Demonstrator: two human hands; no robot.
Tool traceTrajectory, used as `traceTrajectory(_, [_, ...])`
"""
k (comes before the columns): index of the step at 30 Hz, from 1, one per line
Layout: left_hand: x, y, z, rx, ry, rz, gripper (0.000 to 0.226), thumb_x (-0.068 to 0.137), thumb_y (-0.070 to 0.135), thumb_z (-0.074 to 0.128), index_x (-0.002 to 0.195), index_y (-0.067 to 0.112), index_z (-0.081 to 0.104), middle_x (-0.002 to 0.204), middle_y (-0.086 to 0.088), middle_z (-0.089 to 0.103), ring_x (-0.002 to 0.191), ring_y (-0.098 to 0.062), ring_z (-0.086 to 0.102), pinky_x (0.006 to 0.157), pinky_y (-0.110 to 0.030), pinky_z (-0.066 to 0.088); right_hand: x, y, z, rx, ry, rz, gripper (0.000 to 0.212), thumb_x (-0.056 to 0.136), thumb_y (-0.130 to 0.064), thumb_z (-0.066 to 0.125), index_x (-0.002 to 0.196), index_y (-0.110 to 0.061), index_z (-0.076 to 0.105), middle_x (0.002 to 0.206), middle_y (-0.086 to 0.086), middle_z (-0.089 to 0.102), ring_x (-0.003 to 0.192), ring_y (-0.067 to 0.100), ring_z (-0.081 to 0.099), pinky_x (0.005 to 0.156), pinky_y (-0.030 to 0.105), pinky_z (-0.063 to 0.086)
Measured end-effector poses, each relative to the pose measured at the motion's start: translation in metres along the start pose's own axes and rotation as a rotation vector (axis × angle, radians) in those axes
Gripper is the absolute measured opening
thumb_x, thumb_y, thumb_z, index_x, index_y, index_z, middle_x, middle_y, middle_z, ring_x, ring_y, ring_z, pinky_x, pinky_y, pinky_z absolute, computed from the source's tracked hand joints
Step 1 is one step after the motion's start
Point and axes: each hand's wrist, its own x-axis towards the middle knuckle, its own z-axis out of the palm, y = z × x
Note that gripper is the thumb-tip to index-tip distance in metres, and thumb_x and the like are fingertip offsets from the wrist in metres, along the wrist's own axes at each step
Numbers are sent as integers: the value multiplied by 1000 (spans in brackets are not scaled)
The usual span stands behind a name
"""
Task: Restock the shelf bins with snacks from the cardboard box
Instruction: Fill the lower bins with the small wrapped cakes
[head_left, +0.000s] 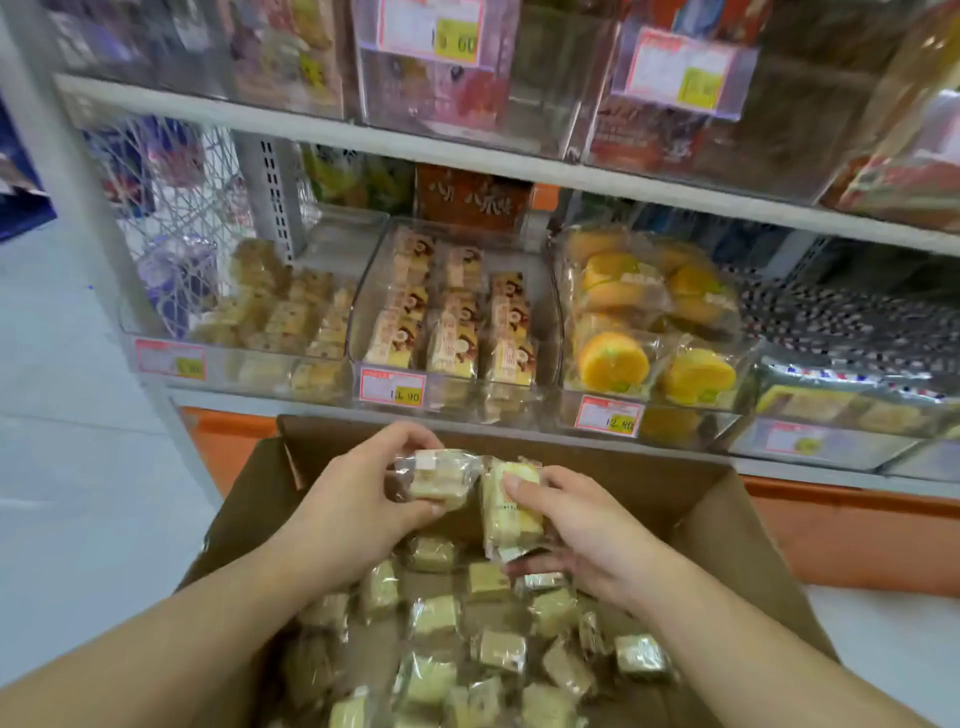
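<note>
Gathering is the step in hand, as I read it; my left hand (358, 499) has its fingers and thumb curled round a small stack of wrapped snacks (436, 478), and my right hand (576, 525) grips a second clutch of pale wrapped cakes (511, 506), thumb pressed on the front of the wrapper; both bundles sit above the far end of the cardboard box (727, 499), just beside each other, perhaps touching. Below them the box holds many loose wrapped squares (436, 616), lying every which way; so the stock is far from used up. Ahead on the lower shelf stand clear bins; the left bin (156, 332) holds pale squarish cakes that look like a match, though I cannot be sure through the blur; the middle bin (363, 322) holds neat rows of labelled packs; a third (556, 322) holds orange cakes. Next, I judge, both handfuls must be lifted forward over the box's far wall and set into the matching bin; the wrappers look slippery, so the grip should stay firm.
</note>
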Motion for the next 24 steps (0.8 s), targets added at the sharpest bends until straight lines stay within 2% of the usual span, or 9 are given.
traceTrajectory(2, [-18, 28, -9, -153, -27, 26, 50, 78, 18, 92, 115, 41, 67, 115, 20, 73, 106, -6, 72, 99, -34, 56, -31, -17, 12, 127, -41, -24, 31, 102, -27, 70, 126, -8, 66, 110, 17, 79, 96, 35, 78, 86, 59, 63])
traceTrajectory(4, [-35, 51, -15, -373, -44, 12, 45, 75, 30, 92, 114, 36, 71, 123, 19, 72, 113, -10, 71, 105, -43, 54, -58, -26, 21, 202, -45, -64, 29, 103, -26, 68, 128, -11, 67, 111, 16, 79, 99, 36, 78, 84, 55, 63])
traceTrajectory(7, [-52, 70, -20, -613, 19, -12, 37, 78, 50, 89, 105, 27, 78, 136, 28, 64, 130, -1, 61, 113, -51, 48, -86, -33, 28, 263, -37, -141, 26, 102, -24, 67, 127, -14, 68, 111, 15, 80, 95, 34, 78, 76, 45, 61])
traceTrajectory(11, [-57, 72, -27, -528, 134, 65, 28, 79, 42, 88, 101, 28, 77, 149, 32, 50, 145, 9, 39, 126, -48, 30, -100, -36, 32, 235, -36, -229, 23, 101, -17, 68, 123, -19, 71, 110, 9, 80, 100, 28, 78, 76, 40, 60])
traceTrajectory(15, [-51, 69, -34, -492, 110, 65, 62, 78, 27, 93, 129, 47, 65, 159, 30, 35, 152, 2, 32, 128, -49, 27, -96, -38, 29, 216, -35, -232, 35, 100, 1, 62, 128, -20, 67, 113, 7, 80, 102, 26, 78, 77, 36, 61])
traceTrajectory(17, [-46, 67, -35, -505, 85, 50, 79, 77, 15, 93, 138, 52, 57, 158, 17, 45, 144, -11, 50, 121, -49, 40, -93, -40, 26, 217, -46, -240, 41, 100, 7, 58, 130, -19, 66, 114, 6, 80, 104, 25, 78, 80, 36, 61])
traceTrajectory(19, [-41, 67, -36, -566, 57, 5, 86, 79, -2, 89, 139, 50, 55, 142, 9, 64, 124, -17, 69, 107, -44, 53, -90, -42, 25, 214, -60, -252, 43, 100, 10, 55, 129, -19, 66, 115, 6, 80, 105, 26, 77, 83, 38, 61])
traceTrajectory(21, [-35, 68, -37, -604, 37, -29, 91, 76, -8, 86, 142, 46, 52, 133, 6, 72, 118, -17, 72, 101, -39, 57, -85, -43, 24, 203, -52, -264, 43, 99, 10, 56, 128, -21, 67, 115, 6, 80, 105, 26, 77, 84, 39, 61])
traceTrajectory(24, [-24, 67, -37, -727, 68, -114, 106, 63, -9, 92, 147, 40, 48, 130, 2, 74, 116, -21, 74, 102, -44, 58, -77, -46, 20, 217, -22, -275, 44, 99, 7, 60, 130, -23, 64, 116, 3, 79, 106, 24, 77, 88, 41, 61])
